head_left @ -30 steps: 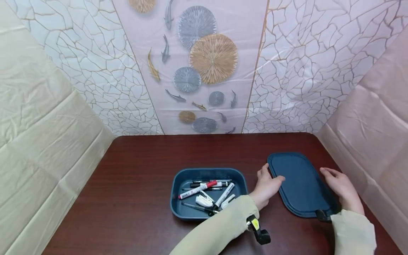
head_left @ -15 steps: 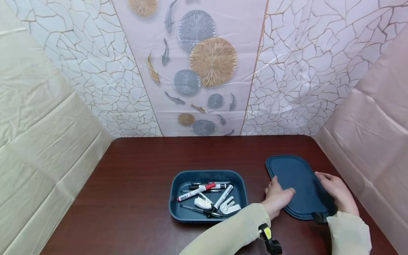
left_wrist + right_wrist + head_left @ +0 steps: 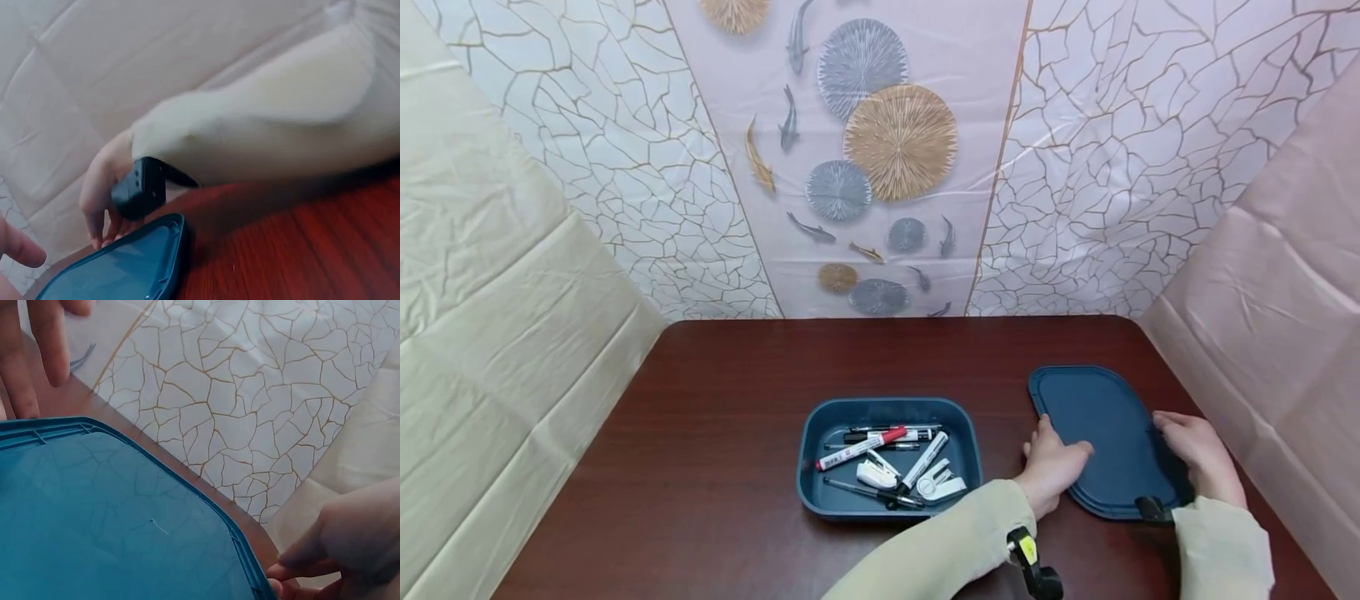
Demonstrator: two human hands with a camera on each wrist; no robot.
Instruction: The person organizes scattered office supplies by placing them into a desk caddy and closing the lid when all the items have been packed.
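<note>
A dark blue lid [image 3: 1105,433] with rounded corners lies on the table at the right. My left hand [image 3: 1051,465] is at the lid's left edge, thumb stretched over it. In the right wrist view, the fingers [image 3: 47,344] of this hand are nearly straight, above the rim. My right hand [image 3: 1204,454] holds the opposite edge, its fingertips [image 3: 275,584] bent close together on the rim. Left of the hands stands a blue box [image 3: 811,467] holding a red-capped marker [image 3: 861,448], more pens, a white marker [image 3: 925,460] and small white items [image 3: 877,473].
The dark red wooden table [image 3: 700,467] reaches back to a patterned cloth [image 3: 880,167]. Pale cloth walls [image 3: 1262,317] slope down along both sides. My left sleeve [image 3: 940,533] passes in front of the box's near right corner.
My left hand has moved toward me and slightly right along the lid's edge. Over the last half second my right hand and the lid have shifted slightly right. The box has stayed put.
</note>
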